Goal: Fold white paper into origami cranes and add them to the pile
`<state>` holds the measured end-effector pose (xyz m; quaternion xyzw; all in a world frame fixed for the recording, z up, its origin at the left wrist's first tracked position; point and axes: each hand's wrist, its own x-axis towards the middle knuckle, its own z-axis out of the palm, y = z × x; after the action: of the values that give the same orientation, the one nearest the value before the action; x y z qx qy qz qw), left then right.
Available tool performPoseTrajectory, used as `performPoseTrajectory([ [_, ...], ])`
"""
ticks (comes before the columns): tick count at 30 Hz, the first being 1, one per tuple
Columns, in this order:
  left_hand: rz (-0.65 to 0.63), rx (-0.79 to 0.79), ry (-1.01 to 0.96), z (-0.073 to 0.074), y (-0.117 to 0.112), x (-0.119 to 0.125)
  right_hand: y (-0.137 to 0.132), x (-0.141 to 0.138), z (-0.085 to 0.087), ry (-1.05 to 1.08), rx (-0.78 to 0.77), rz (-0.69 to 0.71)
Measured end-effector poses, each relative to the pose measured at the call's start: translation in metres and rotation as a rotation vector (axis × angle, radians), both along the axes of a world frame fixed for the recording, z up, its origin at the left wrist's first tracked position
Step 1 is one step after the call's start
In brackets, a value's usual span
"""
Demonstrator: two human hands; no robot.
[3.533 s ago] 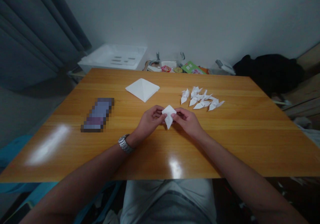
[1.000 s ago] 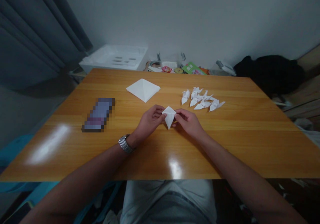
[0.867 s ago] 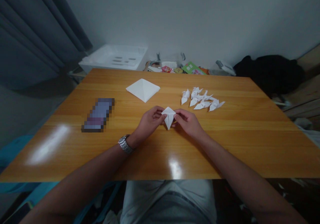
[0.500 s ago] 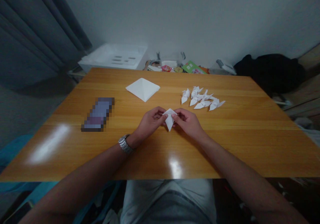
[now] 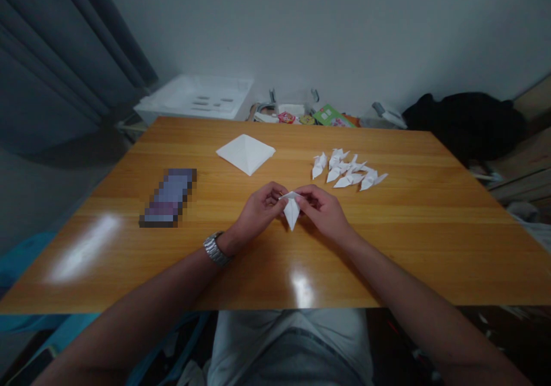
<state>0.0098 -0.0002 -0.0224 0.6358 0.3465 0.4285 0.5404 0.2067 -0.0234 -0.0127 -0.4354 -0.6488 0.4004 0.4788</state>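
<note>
A small folded piece of white paper (image 5: pixel 292 214), kite-shaped with its point toward me, is held between both hands just above the wooden table. My left hand (image 5: pixel 262 207) pinches its left edge, thumb on top and fingers curled behind. On the other edge, my right hand (image 5: pixel 323 208) grips it in the same way. The fingertips under the paper are hidden. Beyond my right hand stand several white origami cranes (image 5: pixel 350 171) in a close group. Past my left hand lies a stack of white paper (image 5: pixel 246 153), its corner turned toward me.
A phone-like device (image 5: pixel 169 198), blurred out, lies on the left of the wooden table (image 5: pixel 413 231). Behind the table's far edge are a white plastic tray (image 5: pixel 200 96), a green packet (image 5: pixel 332 116) and a black cloth-like heap (image 5: pixel 467 119).
The folded paper has tilted and its near point has come slightly toward me. Its upper flap looks more foreshortened. Both hands keep their hold, with small finger shifts.
</note>
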Motion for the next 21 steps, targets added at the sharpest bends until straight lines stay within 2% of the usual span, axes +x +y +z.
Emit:
performPoseTrajectory([
  [6,0.056,0.024,0.041,0.006,-0.001,0.001,0.000,0.003,0.002,-0.060,0.015,0.026],
  [12,0.029,0.032,0.061,0.009,-0.002,0.000,0.000,0.003,0.004,-0.072,0.027,-0.030],
  [17,0.067,0.030,0.082,0.015,-0.004,0.000,0.000,0.003,0.004,-0.042,0.038,-0.010],
  [21,0.045,0.015,0.055,0.014,-0.004,0.000,-0.001,0.003,0.005,-0.056,0.045,-0.008],
])
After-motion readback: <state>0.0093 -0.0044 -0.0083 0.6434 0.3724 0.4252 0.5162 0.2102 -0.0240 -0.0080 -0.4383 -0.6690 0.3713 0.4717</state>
